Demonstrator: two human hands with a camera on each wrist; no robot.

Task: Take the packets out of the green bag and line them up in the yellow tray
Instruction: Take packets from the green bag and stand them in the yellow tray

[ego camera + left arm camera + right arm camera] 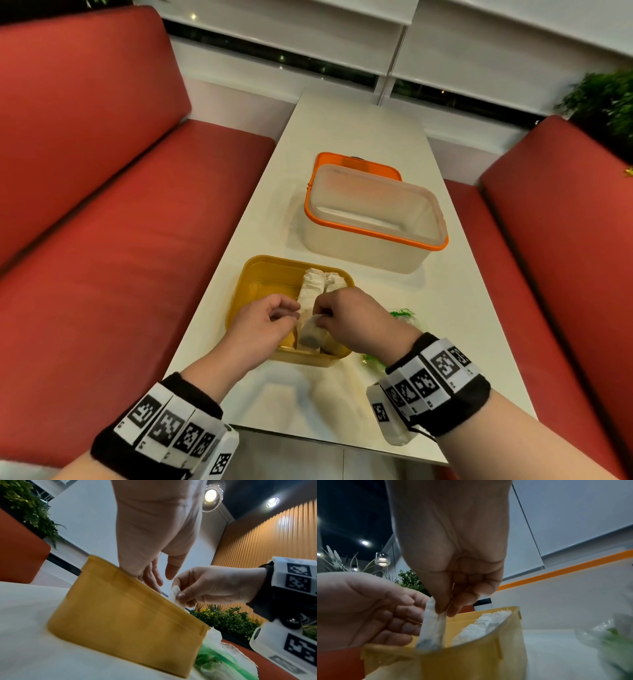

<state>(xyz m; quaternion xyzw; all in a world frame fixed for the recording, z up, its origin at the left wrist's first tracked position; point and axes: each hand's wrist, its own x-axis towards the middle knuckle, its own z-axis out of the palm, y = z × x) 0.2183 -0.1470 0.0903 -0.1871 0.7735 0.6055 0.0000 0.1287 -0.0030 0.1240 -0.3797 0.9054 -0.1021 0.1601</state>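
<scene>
The yellow tray (pixel 260 274) stands on the white table's near part, with two white packets (pixel 313 284) lying side by side along its right half. My right hand (pixel 322 313) pinches the top end of another white packet (pixel 310 332), which hangs upright over the tray's near side. In the right wrist view this packet (pixel 431 631) dips into the tray (pixel 510 635) left of the laid packets (pixel 481 626). My left hand (pixel 287 313) hovers just left of it, fingers loose, holding nothing. The green bag (pixel 402 313) lies crumpled right of the tray, partly hidden by my right wrist.
A clear bin with an orange rim (pixel 373 233) stands behind the tray, and its orange lid (pixel 342 162) lies beyond it. Red benches (pixel 137 240) flank the narrow white table (pixel 359 120) on both sides. The table's near edge is just under my wrists.
</scene>
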